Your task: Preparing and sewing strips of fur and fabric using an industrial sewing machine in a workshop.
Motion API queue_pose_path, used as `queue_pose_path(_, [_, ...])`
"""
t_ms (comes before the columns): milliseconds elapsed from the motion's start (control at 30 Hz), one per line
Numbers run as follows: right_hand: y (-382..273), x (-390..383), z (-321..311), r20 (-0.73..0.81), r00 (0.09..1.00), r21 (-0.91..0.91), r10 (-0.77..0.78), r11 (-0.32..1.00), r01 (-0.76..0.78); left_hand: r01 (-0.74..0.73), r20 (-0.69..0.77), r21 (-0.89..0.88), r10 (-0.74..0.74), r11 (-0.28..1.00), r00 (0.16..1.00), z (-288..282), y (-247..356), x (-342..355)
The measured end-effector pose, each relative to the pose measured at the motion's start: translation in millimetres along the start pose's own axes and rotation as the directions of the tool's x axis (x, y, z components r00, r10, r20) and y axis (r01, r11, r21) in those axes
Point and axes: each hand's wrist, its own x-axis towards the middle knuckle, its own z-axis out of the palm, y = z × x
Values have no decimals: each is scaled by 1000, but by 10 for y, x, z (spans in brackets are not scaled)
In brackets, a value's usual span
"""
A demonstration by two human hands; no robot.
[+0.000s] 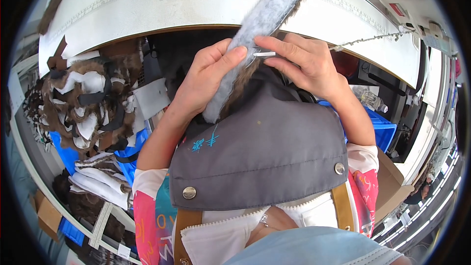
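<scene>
From white table (pixel 162 10) to grey apron (pixel 265 152) runs a furry strip (pixel 272 10), pinched by the left hand (pixel 208 71); the right hand (pixel 311 64) curls round a small pale piece (pixel 266 54), grip unclear. Edge work seems the step, needing steady tension next.

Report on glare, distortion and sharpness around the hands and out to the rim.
Head view: left hand and right hand look fairly sharp; head view: the white table is bright and pale, its front edge bowed; head view: a round metal snap catches a highlight; head view: bright strips line the lower right, and black fills the corners.
</scene>
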Motion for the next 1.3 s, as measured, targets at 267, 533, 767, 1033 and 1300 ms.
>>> queue_pose_path(267, [-66, -22, 101, 66, 944, 648, 323, 706, -287, -7, 53, -94, 12, 996, 999, 6, 10, 9])
queue_pose_path(533, [-275, -34, -160, 101, 955, 141, 278, 946, -291, -49, 16, 174, 47, 984, 999, -20, 37, 12])
queue_pose_path(767, [-386, 1, -151, 56, 979, -157, 196, 970, -185, -53, -12, 216, 57, 975, 998, -18, 17, 2])
queue_pose_path(1033, [-212, 2, 8, -41, 998, -24, 55, 998, -56, 17, -12, -87, -19, 996, 1000, 43, -17, 0])
queue_pose_path(1300, [-71, -49, 83, -28, 980, 422, 199, 891, -169, 0, 10, -36, 0, 999, 1000, 15, 8, 32])
